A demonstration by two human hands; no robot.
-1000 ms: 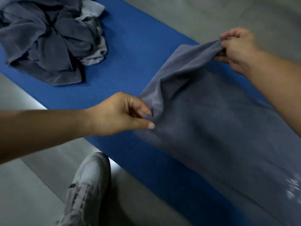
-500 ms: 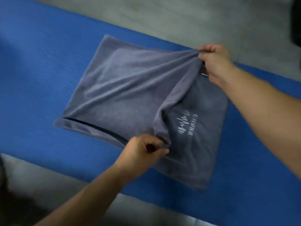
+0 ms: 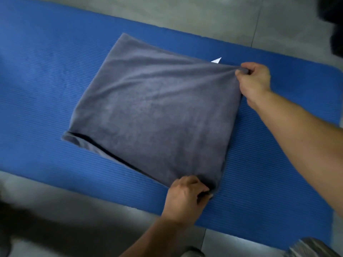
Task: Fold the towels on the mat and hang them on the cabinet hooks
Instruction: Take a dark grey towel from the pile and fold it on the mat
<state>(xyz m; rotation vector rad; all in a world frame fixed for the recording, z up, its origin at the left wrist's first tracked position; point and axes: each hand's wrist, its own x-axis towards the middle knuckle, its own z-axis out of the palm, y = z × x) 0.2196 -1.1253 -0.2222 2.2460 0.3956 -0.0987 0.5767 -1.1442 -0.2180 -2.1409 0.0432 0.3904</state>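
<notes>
A grey towel (image 3: 152,112) lies folded in half on the blue mat (image 3: 46,75), its top layer covering the lower one. My left hand (image 3: 185,199) pinches the towel's near right corner against the mat. My right hand (image 3: 255,80) grips the far right corner, slightly lifted, with creases fanning out from it. A small white tag (image 3: 216,60) sticks out behind the far edge. At the left end the lower layer peeks out a little.
Grey tiled floor (image 3: 185,13) surrounds the mat. A dark shape (image 3: 334,25) sits at the top right corner. Something grey shows at the bottom right edge (image 3: 311,247). No cabinet or hooks are in view.
Both hands carried the towel's end over to the right, laying the top layer flat and covering the white print. The view swung away from the towel pile.
</notes>
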